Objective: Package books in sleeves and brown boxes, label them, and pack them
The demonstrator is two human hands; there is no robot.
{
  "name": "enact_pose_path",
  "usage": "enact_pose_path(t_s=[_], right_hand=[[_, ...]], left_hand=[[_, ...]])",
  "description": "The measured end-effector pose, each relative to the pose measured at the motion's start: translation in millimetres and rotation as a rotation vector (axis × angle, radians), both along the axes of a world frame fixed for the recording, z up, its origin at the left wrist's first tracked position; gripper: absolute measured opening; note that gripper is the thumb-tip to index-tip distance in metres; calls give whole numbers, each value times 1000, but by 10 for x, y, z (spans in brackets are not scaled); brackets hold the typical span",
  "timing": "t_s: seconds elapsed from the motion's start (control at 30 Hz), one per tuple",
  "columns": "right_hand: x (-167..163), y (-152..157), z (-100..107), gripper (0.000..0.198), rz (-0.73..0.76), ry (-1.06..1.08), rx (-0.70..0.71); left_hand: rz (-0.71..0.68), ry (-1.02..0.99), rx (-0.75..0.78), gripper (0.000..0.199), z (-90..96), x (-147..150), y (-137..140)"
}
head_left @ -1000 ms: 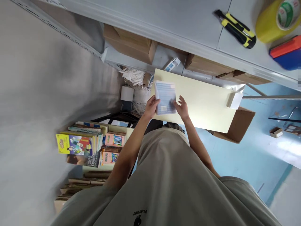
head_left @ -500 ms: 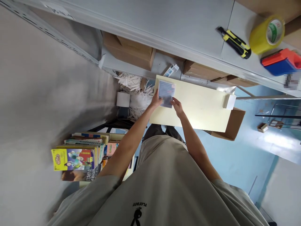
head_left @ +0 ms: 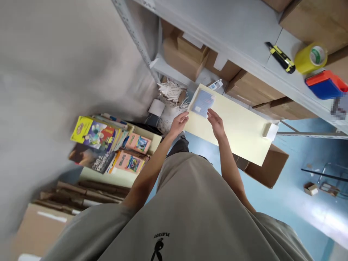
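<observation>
Half a second ago both our hands had the wrapped packet (head_left: 203,103) by its sides; now they have come off it. The packet lies at the left end of the cream bench (head_left: 239,127), near the far corner, its pale label side up and a loose, clear edge of wrapping showing along its left side.

Our left hand (head_left: 178,123) is just beside the packet's near left corner, fingers loosely curved, thumb apart, the grip partly open with nothing in it. Our right hand (head_left: 216,123) is at the packet's right edge, fingers extended, its grip open and likewise holding nothing. Whether those fingertips graze the wrapping, we cannot tell from this angle.

Our reading: the packet's weight has passed to the bench, so the handling looks paused or finished for now and both hands are free.

The view has swung too: the grey shelf (head_left: 231,29) slants more steeply. On it we note the cutter (head_left: 281,58), the yellow tape roll (head_left: 311,58) and a red-and-blue tool (head_left: 323,84). The small white box (head_left: 270,131) stays at the bench's right end.
</observation>
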State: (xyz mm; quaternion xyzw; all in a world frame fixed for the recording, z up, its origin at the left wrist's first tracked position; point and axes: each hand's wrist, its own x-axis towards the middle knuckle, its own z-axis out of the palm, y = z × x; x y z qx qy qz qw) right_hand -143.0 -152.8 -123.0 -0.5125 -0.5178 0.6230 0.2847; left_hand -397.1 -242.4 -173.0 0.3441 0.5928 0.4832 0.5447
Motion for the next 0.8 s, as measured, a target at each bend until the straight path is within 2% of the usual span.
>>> enact_pose_path(t_s=[0.23,0.4,0.5,0.63,0.7,0.8], right_hand=[[-96,-1063,310,88,269,183,-51],[-304,-1814,429,80,457,259,-87],[-492,-2222,494,76,570,261,-89],[-755,-2749,588,74,735,223,-95],[-886,-3006,608,74,812,224,-116],[-1118,-3394,576,74,909,226,-162]], left_hand=[[311,16,137,72,786,127,-1821],[499,72,123,73,1136,257,-2946],[577,167,127,70,1180,226,-3469],[660,375,94,68,1056,54,-4145],[708,526,18,68,976,-79,-4534],[747,818,-191,66,913,-329,-5227]])
